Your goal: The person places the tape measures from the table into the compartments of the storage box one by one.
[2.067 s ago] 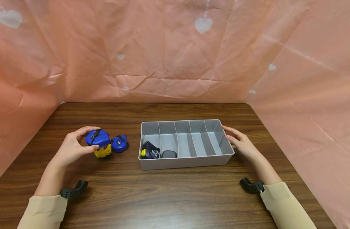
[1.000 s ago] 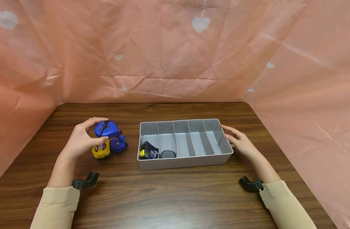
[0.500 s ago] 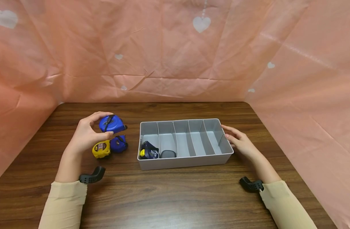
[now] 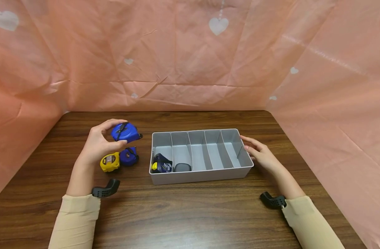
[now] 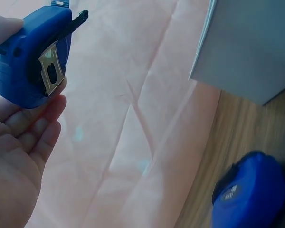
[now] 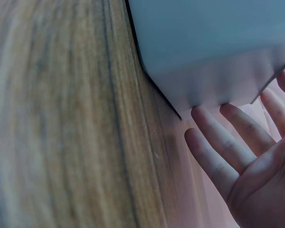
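Observation:
My left hand (image 4: 97, 142) holds a large blue tape measure (image 4: 126, 132) between thumb and fingers, raised above the table. In the left wrist view, a metal belt clip (image 5: 52, 69) and a black strap show on this tape measure. Below it lie a yellow tape measure (image 4: 110, 162) and a smaller blue tape measure (image 4: 129, 156), side by side. My right hand (image 4: 260, 153) touches the right end of a grey divided box (image 4: 199, 176), its fingers extended along the end wall in the right wrist view.
In the box's leftmost compartment sits a dark tape measure (image 4: 162, 164) with a yellow button. The neighbouring compartment holds a dark grey rounded object (image 4: 182, 167). Thin dividers separate several compartments. Pink cloth (image 4: 177, 62) hangs behind and beside the wooden table (image 4: 190, 214).
My left hand has lifted the large blue tape measure off the yellow one's spot and carried it right and away from me. My right hand has stayed at the box end.

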`<action>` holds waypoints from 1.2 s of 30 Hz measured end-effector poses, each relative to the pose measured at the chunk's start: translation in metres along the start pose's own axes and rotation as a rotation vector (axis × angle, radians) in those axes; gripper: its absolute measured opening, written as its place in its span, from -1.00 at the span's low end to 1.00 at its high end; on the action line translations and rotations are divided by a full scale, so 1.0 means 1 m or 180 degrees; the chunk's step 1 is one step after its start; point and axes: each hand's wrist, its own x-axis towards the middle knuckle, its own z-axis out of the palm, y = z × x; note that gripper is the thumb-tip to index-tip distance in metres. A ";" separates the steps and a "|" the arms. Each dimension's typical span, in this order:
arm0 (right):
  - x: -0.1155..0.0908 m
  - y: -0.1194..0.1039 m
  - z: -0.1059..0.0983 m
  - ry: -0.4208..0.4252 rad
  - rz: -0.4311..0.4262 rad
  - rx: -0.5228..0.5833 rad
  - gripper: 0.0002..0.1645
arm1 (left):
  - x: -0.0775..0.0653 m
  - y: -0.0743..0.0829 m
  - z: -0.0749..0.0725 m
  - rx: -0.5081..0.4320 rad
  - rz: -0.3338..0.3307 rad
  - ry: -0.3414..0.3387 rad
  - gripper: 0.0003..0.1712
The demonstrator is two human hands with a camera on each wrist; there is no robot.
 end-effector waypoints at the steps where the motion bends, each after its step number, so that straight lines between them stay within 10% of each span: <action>1: 0.000 0.000 0.000 0.0000 -0.0003 -0.0004 -0.40 | 0.001 0.000 0.001 -0.0027 0.0010 -0.0003 -0.37; 36: 0.001 -0.002 0.001 0.0001 0.0083 -0.0024 -0.39 | 0.027 0.011 0.040 -0.0420 0.0292 -0.0093 -0.42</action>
